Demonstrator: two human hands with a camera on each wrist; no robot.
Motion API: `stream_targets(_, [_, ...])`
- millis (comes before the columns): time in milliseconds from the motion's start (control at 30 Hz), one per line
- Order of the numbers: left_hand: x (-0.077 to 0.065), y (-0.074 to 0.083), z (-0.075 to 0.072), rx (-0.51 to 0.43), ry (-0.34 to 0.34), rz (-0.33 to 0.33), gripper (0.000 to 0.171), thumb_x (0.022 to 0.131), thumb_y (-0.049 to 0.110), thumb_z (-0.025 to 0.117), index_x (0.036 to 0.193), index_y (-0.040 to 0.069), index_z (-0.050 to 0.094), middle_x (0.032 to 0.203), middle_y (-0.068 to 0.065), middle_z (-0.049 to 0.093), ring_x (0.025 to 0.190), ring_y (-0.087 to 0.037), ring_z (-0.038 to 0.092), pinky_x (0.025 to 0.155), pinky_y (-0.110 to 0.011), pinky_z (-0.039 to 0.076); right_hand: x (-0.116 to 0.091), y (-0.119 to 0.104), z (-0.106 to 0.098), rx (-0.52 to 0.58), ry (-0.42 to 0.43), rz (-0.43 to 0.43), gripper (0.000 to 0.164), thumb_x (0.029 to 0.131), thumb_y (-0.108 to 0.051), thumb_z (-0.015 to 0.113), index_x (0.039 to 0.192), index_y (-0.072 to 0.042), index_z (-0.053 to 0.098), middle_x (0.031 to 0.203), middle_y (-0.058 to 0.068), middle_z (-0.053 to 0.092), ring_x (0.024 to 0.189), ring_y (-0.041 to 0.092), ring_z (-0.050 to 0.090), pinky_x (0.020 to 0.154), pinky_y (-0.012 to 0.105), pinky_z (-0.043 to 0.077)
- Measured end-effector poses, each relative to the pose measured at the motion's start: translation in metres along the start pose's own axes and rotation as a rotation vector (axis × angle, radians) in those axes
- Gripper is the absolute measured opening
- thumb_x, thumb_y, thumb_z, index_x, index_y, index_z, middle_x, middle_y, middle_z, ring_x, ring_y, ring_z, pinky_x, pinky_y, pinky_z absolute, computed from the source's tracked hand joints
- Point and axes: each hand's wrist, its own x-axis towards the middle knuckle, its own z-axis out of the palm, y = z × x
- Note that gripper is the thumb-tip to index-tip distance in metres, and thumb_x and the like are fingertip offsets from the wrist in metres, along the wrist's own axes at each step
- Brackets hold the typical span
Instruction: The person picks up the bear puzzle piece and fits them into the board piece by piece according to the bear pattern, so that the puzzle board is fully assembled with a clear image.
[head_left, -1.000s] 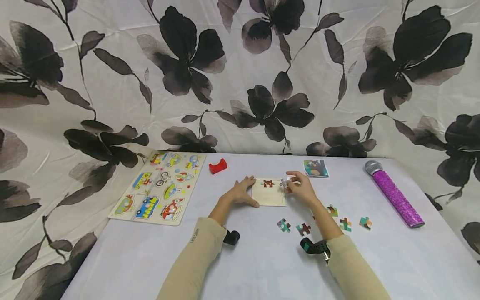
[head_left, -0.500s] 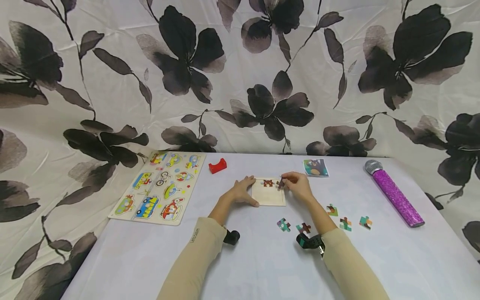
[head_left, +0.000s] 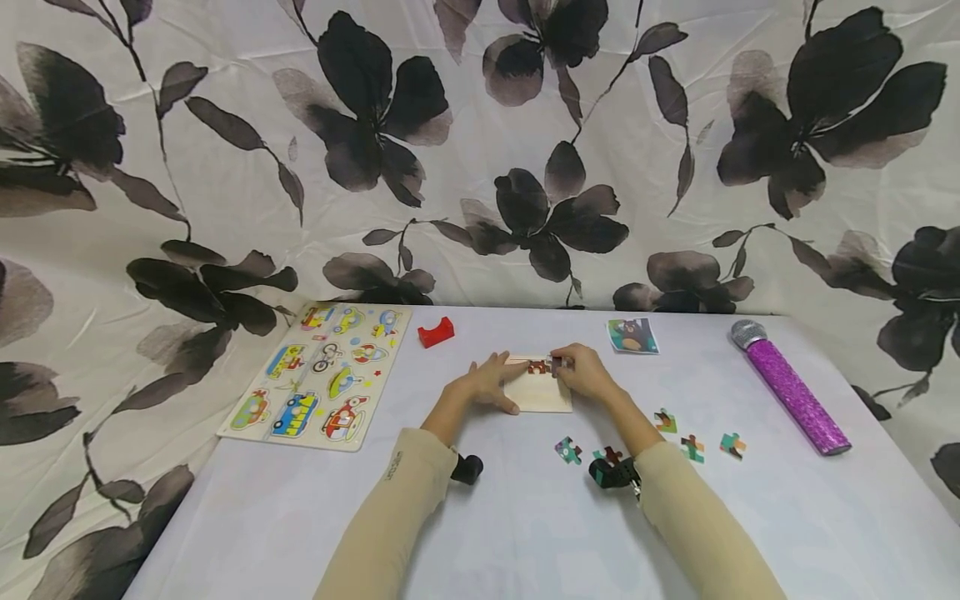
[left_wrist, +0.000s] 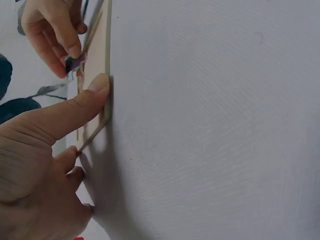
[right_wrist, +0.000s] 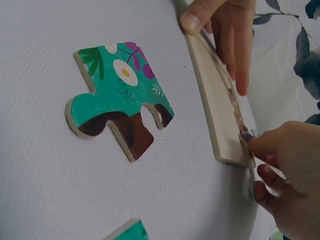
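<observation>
A small wooden puzzle tray (head_left: 538, 401) lies in front of me, with a brown jigsaw piece (head_left: 537, 367) set along its far side. My left hand (head_left: 483, 386) holds the tray's left end, thumb over the near rim and fingers along the far side. My right hand (head_left: 588, 375) pinches a second jigsaw piece (left_wrist: 75, 63) by its edge. This piece is at the tray's far right corner, right beside the brown one, and partly covered by the fingertips. Close up in the right wrist view, a teal piece (right_wrist: 117, 95) with a white flower lies on the cloth.
Several loose pieces, among them a teal one (head_left: 567, 450) and a green one (head_left: 664, 420), lie nearer me and right. A picture card (head_left: 632, 336) and a glittery pink microphone (head_left: 795, 396) lie beyond them. Left are a vehicle puzzle board (head_left: 315, 375) and a red object (head_left: 436, 332).
My right hand has moved left, bringing its piece from the tray's right edge into the far right corner. The left index finger now reaches further over the tray's far left part.
</observation>
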Motion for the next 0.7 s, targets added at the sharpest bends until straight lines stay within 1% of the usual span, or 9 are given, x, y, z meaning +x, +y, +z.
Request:
stream_targets(67, [0.001,0.002,-0.002,0.032,-0.016,-0.017,0.086,0.077,0.034,0.077,0.149,0.024,0.030,0.157,-0.015,0.011,0.144,-0.033,0.004,0.112,-0.059,0.005,0.002,0.001,0.001,-0.058,-0.017,-0.043,0.033,0.082,0.004,0.057,0.113,0.011,0.062,0.108,0.027,0.062,0.100,0.038,0.058,0.086,0.048,0.048])
stream_targets(100, [0.001,0.003,-0.002,0.041,-0.022,-0.025,0.085,0.077,0.034,0.077,0.148,0.025,0.031,0.157,-0.015,0.011,0.144,-0.033,0.004,0.112,-0.059,0.006,0.002,0.002,0.001,-0.075,-0.023,-0.060,0.032,0.083,0.005,0.058,0.114,0.011,0.062,0.108,0.027,0.062,0.098,0.037,0.058,0.084,0.047,0.048])
stream_targets(167, [0.001,0.006,-0.004,0.054,-0.030,-0.042,0.084,0.077,0.035,0.077,0.148,0.025,0.032,0.157,-0.014,0.011,0.144,-0.033,0.005,0.112,-0.058,0.007,0.002,0.002,0.002,-0.098,-0.031,-0.070,0.031,0.084,0.005,0.058,0.114,0.010,0.061,0.109,0.027,0.062,0.098,0.037,0.058,0.083,0.047,0.049])
stream_targets(233, [0.001,0.008,-0.005,0.065,-0.037,-0.059,0.084,0.077,0.035,0.077,0.148,0.026,0.032,0.157,-0.013,0.011,0.144,-0.032,0.005,0.113,-0.058,0.008,0.001,0.002,0.003,-0.116,-0.034,-0.072,0.030,0.085,0.006,0.058,0.115,0.009,0.061,0.109,0.027,0.061,0.100,0.038,0.058,0.085,0.048,0.048])
stream_targets(333, [0.001,0.011,-0.007,0.078,-0.047,-0.083,0.084,0.077,0.035,0.077,0.148,0.027,0.032,0.157,-0.013,0.012,0.144,-0.031,0.005,0.113,-0.057,0.008,0.000,0.000,0.003,-0.130,-0.039,-0.058,0.030,0.087,0.006,0.057,0.117,0.008,0.060,0.112,0.026,0.059,0.105,0.043,0.054,0.092,0.051,0.044])
stream_targets(433, [0.002,0.012,-0.007,0.085,-0.052,-0.096,0.084,0.077,0.034,0.077,0.148,0.029,0.031,0.157,-0.012,0.012,0.144,-0.030,0.005,0.113,-0.057,0.009,-0.001,-0.002,0.003,-0.143,-0.050,-0.036,0.030,0.088,0.005,0.056,0.118,0.007,0.059,0.114,0.026,0.057,0.108,0.045,0.050,0.095,0.053,0.040])
stream_targets(533, [0.002,0.013,-0.006,0.089,-0.053,-0.106,0.084,0.077,0.034,0.077,0.148,0.030,0.032,0.157,-0.011,0.013,0.144,-0.030,0.006,0.113,-0.057,0.009,-0.003,-0.003,0.004,-0.134,-0.067,0.004,0.031,0.090,0.004,0.055,0.121,0.006,0.057,0.119,0.026,0.054,0.110,0.044,0.047,0.097,0.052,0.038])
stream_targets(633, [0.002,0.014,-0.006,0.092,-0.057,-0.104,0.084,0.078,0.033,0.077,0.148,0.029,0.032,0.157,-0.012,0.012,0.144,-0.030,0.006,0.113,-0.057,0.009,-0.004,-0.004,0.004,-0.123,-0.070,0.026,0.032,0.090,0.003,0.054,0.122,0.005,0.056,0.122,0.026,0.052,0.111,0.043,0.045,0.096,0.051,0.038])
stream_targets(700, [0.002,0.014,-0.006,0.077,-0.039,-0.092,0.084,0.077,0.032,0.078,0.148,0.026,0.033,0.157,-0.013,0.013,0.144,-0.032,0.007,0.112,-0.059,0.010,-0.005,-0.003,0.005,-0.113,-0.064,0.027,0.031,0.090,0.003,0.054,0.122,0.005,0.056,0.123,0.026,0.051,0.111,0.043,0.044,0.096,0.052,0.038])
